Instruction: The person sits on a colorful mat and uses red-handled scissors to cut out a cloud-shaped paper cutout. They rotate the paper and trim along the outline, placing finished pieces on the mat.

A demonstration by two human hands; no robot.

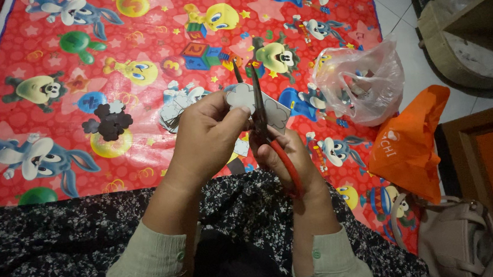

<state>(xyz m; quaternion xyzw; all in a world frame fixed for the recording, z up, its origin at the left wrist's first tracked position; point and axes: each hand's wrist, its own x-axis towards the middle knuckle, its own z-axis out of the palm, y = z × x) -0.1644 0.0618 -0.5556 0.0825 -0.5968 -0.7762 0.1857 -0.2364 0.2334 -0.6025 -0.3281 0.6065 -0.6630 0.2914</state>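
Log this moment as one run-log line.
left hand: holds grey cut-out sheet | right hand: red-handled scissors, blades open on sheet | mat: dark cut-outs

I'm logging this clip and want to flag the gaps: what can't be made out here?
- Head view: the pale cut-out piece is partly covered by the left hand and the scissors.
- The clear plastic bag holds things too blurred to tell.
- The beige handbag is cut off by the bottom edge.
- The right hand hides the scissor handles.
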